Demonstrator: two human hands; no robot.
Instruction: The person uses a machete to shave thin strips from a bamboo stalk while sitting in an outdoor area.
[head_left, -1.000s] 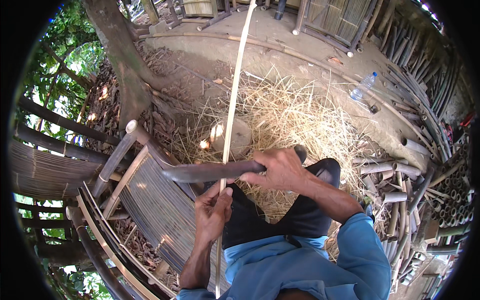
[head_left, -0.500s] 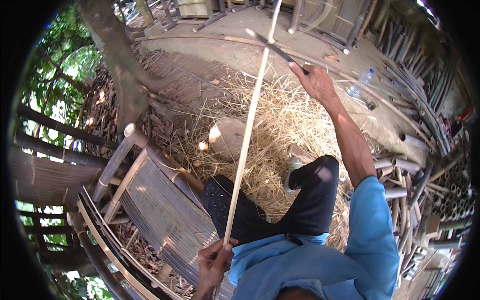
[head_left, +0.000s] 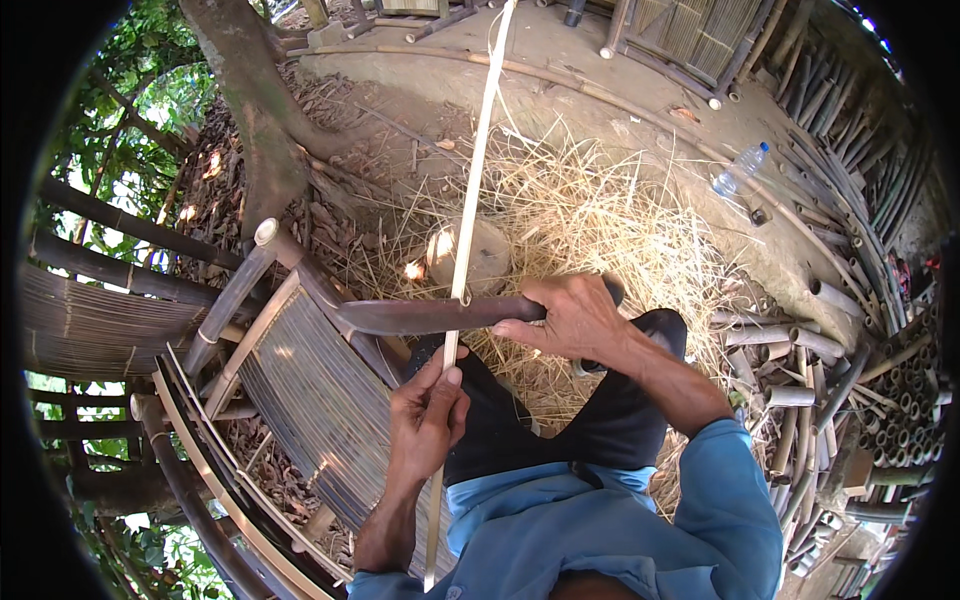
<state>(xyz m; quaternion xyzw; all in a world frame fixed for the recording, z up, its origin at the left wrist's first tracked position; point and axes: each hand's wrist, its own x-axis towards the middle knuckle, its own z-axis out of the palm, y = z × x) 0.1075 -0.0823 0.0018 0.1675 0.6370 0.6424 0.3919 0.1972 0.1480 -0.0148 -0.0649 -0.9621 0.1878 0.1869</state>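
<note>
A long pale bamboo strip (head_left: 475, 190) runs from the top of the view down past my lap. My left hand (head_left: 427, 412) grips it low down, thumb pressed against it. My right hand (head_left: 572, 320) is closed on the handle of a big dark blade (head_left: 425, 315), which lies crosswise with its edge against the strip just above my left hand. I sit with dark trousers and a blue shirt, one knee (head_left: 655, 335) raised under my right forearm.
A pile of dry shavings (head_left: 590, 210) covers the ground ahead, around a round wooden block (head_left: 480, 255). A slatted bamboo frame (head_left: 300, 390) stands at my left. A tree trunk (head_left: 250, 110) rises behind it. Cut bamboo poles (head_left: 840, 330) and a plastic bottle (head_left: 740, 168) lie right.
Half a second ago my right arm was stretched far up along the strip. It has come back down, and the blade sits across the strip again near my left hand.
</note>
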